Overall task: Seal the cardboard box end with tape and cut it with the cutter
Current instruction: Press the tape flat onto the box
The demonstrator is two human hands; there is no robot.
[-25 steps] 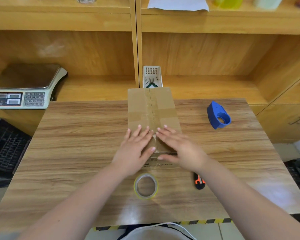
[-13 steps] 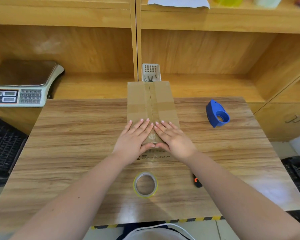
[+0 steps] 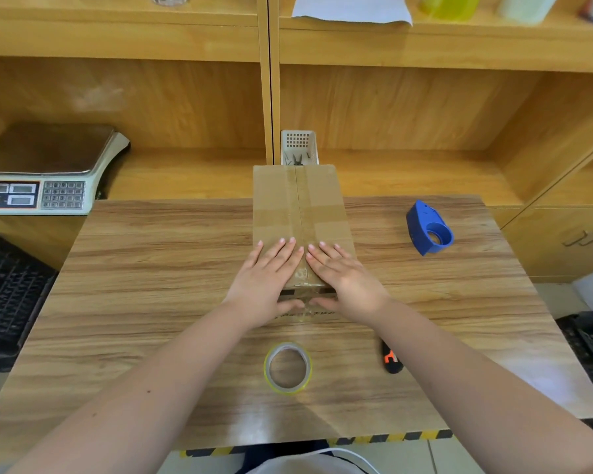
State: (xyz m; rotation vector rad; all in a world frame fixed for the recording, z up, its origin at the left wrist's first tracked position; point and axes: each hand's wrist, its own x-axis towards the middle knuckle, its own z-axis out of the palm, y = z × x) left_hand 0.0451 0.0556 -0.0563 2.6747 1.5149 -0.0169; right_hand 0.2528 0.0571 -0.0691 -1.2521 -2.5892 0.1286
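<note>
On the bench: a long cardboard box [image 3: 298,213] lies in the middle, its near end facing the person and its far end reaching toward the shelf.
Box top: a strip of clear tape runs down the middle seam, and it looks folded over the near edge onto the end face.
Left hand [image 3: 267,278]: flat on the box top, fingers spread wide, thumb down on the end face. Its grip is open; it holds nothing, it only presses.
Right hand [image 3: 343,280]: flat the same way, just beside the left, the fingertips almost meeting over the seam. Its grip is open too and holds nothing.
Tape roll [image 3: 288,368]: lies flat on the bench, near the person, between the two arms, apart from the box.
Cutter [image 3: 391,361]: black and orange, on the bench by the right arm, partly hidden under it.
Blue dispenser [image 3: 428,229]: sits off to the right, well apart from the box.
Scale [image 3: 45,172]: rests on the low shelf at the left.
Step in hand: I think the tape is being pressed down and smoothed so it sticks.
Next move: the tape seems already off the roll, so the cutting looks done; a firm rub at the corner should finish the end.
</note>
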